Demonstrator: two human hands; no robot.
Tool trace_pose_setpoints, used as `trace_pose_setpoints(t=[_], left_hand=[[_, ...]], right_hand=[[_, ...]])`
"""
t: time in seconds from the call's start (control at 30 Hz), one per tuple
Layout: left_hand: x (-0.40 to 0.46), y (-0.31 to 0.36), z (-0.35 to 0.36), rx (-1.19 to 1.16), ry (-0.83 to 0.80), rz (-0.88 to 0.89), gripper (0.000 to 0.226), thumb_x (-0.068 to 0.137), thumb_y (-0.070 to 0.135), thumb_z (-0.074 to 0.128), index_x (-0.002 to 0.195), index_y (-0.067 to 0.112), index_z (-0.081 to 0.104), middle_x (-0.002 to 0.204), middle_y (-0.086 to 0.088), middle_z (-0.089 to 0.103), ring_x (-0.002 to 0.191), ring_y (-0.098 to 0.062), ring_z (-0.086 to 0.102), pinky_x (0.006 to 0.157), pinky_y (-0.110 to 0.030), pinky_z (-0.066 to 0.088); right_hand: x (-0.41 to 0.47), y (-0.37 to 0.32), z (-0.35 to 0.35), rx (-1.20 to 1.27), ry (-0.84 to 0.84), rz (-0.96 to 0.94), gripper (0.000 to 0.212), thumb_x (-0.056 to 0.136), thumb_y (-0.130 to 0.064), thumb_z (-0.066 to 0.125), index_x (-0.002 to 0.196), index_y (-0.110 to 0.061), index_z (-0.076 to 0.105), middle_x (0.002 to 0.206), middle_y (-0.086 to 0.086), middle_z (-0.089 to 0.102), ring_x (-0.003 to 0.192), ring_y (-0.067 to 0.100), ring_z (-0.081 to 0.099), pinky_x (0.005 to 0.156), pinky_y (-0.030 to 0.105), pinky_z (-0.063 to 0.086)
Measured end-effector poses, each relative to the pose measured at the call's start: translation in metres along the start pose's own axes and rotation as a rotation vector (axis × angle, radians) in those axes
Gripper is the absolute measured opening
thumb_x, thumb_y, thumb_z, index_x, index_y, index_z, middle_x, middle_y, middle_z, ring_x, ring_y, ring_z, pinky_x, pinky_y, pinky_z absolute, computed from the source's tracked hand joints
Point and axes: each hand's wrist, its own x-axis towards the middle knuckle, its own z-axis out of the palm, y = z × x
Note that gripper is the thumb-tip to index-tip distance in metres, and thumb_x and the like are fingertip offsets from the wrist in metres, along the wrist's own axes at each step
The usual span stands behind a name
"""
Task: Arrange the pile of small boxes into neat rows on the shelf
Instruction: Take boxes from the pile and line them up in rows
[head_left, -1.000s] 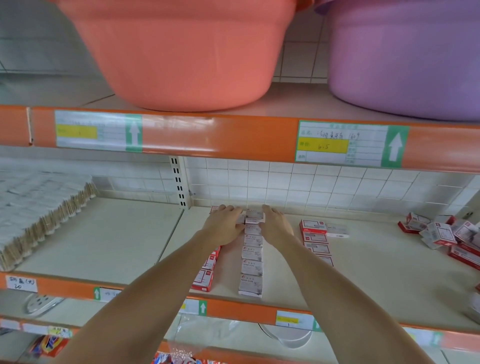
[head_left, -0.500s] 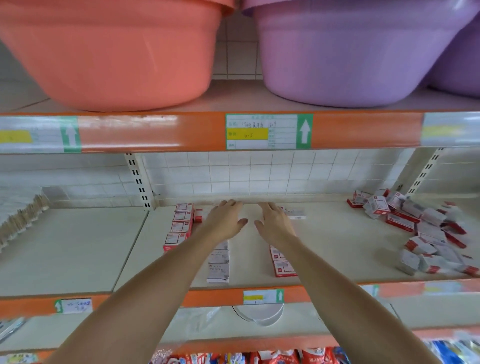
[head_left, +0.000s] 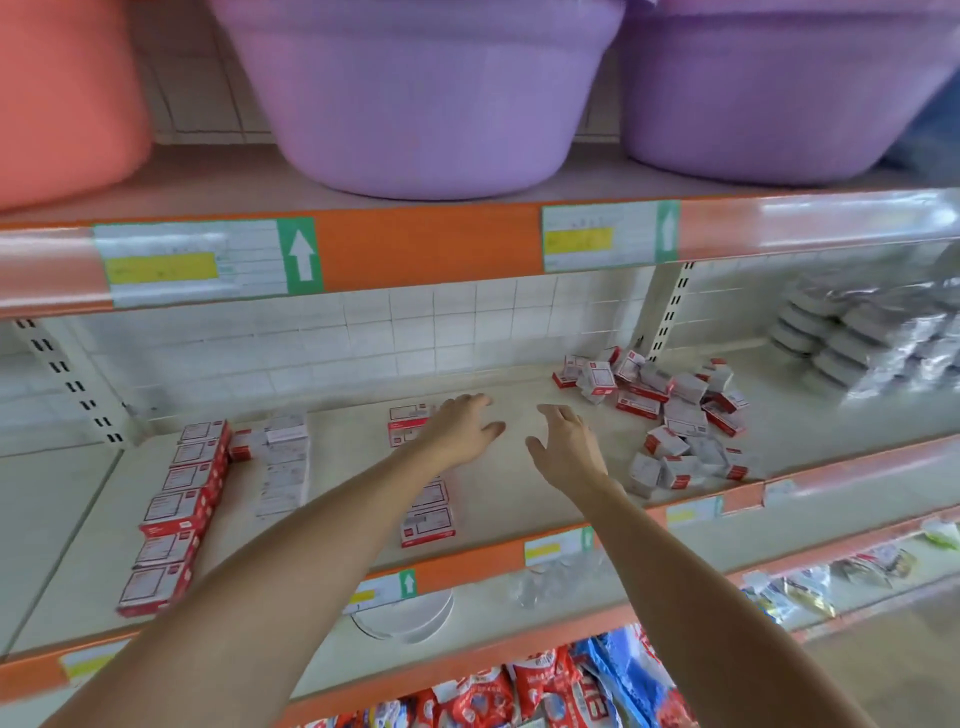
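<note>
A loose pile of small red-and-white boxes (head_left: 680, 415) lies at the right of the cream shelf (head_left: 514, 499). To the left, boxes stand in three front-to-back rows: a left row (head_left: 174, 509), a middle row (head_left: 283, 467) and a third row (head_left: 426, 519) partly hidden under my left forearm. My left hand (head_left: 460, 428) and my right hand (head_left: 569, 447) hover over bare shelf between the third row and the pile, fingers spread and relaxed, holding nothing.
Purple basins (head_left: 426, 98) and an orange basin (head_left: 57, 93) fill the shelf above. Stacked foil-wrapped packs (head_left: 862, 338) sit at the far right. An orange price rail (head_left: 467, 566) edges the shelf front, and packaged goods (head_left: 545, 686) lie on lower shelves.
Both hands have left the middle row and moved right, empty, toward the pile. My view has turned right, bringing the pile nearer the centre.
</note>
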Motion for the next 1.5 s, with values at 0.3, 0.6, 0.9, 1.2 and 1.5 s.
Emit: trace_pose_setpoints(t=[0.3,0.6,0.9,1.2,1.5], left_hand=[[0.049,0.076,0.044,0.041,-0.052,0.033,0.057,0.095,0.046,0.056,0.142,0.015,0.045,0.143,-0.011,0.05,0.133,-0.031,0.042,0.106,-0.042,0.04],[0.092,0.118,0.072,0.106,-0.011,0.042,0.056,0.095,0.041,0.057,0.144,0.019,0.041,0.146,-0.007,0.047,0.132,-0.031,0.041,0.103,-0.042,0.041],[0.123,0.144,0.083,0.106,0.052,0.024,0.064,0.095,0.035,0.058,0.15,0.018,0.031,0.158,-0.004,0.028,0.135,-0.034,0.037,0.106,-0.045,0.04],[0.135,0.156,0.092,0.17,-0.035,-0.048,0.066,0.097,0.03,0.058,0.152,0.015,0.025,0.166,0.0,0.0,0.144,-0.031,0.024,0.105,-0.05,0.042],[0.114,0.138,0.099,0.03,0.192,-0.166,0.03,0.092,0.008,0.054,0.12,0.009,0.041,0.107,-0.015,0.046,0.088,-0.038,0.058,0.075,-0.045,0.049]], right_hand=[[0.015,0.094,-0.043,0.016,0.043,0.115,0.053,0.092,-0.025,0.059,0.142,-0.013,0.044,0.138,0.011,0.051,0.126,0.033,0.047,0.102,0.041,0.042],[0.053,0.144,-0.054,-0.045,0.024,0.045,0.044,0.094,-0.026,0.054,0.135,-0.011,0.048,0.136,0.009,0.051,0.126,0.03,0.045,0.103,0.041,0.039],[0.089,0.17,-0.056,-0.096,-0.158,-0.008,0.042,0.094,-0.029,0.051,0.133,-0.014,0.048,0.135,0.009,0.054,0.126,0.03,0.047,0.105,0.042,0.04],[0.083,0.168,-0.048,-0.068,-0.06,-0.116,0.032,0.085,-0.016,0.056,0.116,-0.018,0.063,0.122,0.002,0.062,0.117,0.026,0.053,0.101,0.039,0.043],[0.069,0.151,-0.034,-0.05,-0.131,-0.3,0.039,0.078,-0.004,0.056,0.114,-0.016,0.064,0.118,-0.001,0.06,0.116,0.025,0.046,0.099,0.038,0.039]])
